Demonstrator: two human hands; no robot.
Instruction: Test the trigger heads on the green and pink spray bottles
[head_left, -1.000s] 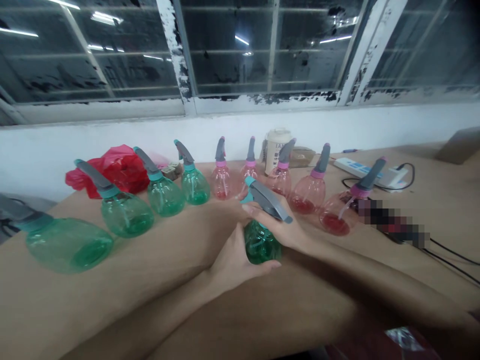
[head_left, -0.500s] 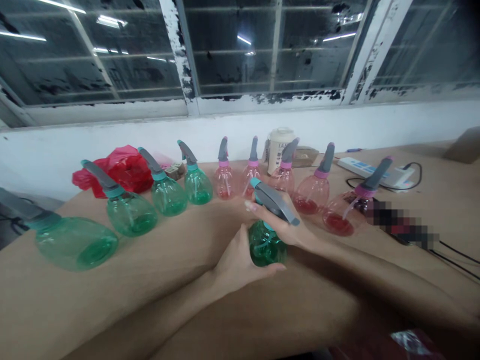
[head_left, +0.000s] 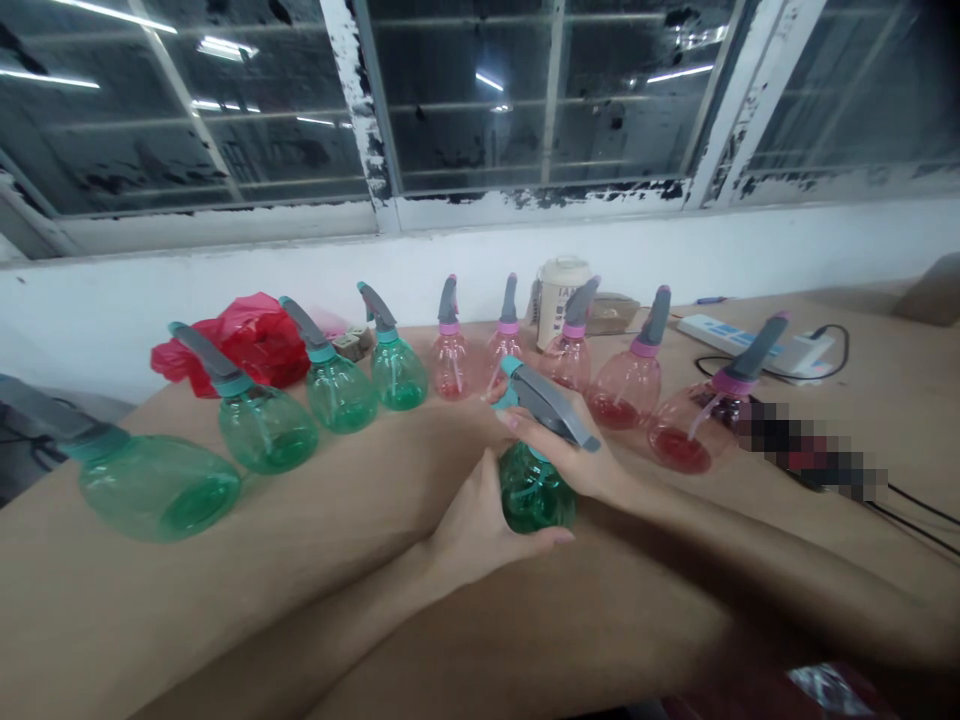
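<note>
A green spray bottle [head_left: 534,492] with a grey and teal spray head stands between my hands at the middle of the table. My left hand [head_left: 476,535] wraps round the lower body of this bottle, thumb at the near side. Gripping the neck and trigger area under the spray head is my right hand [head_left: 577,445], its fingers partly hidden behind the head. Green liquid shows through the bottle wall. Behind my hands stand several pink spray bottles [head_left: 626,390], and to the left several more green spray bottles [head_left: 266,430], each with some liquid at the bottom.
A crumpled red plastic bag [head_left: 259,340] lies at the back left. Along the wall are a cream cup [head_left: 561,300] and a small box [head_left: 611,313]. On the right, a white power strip [head_left: 750,342] with a cable lies on the wooden table [head_left: 360,520]. Windows rise behind.
My right-hand fingers have shifted slightly at the trigger, and more of the teal nozzle part shows. My left hand keeps its hold on the bottle; the view has shifted a little.
</note>
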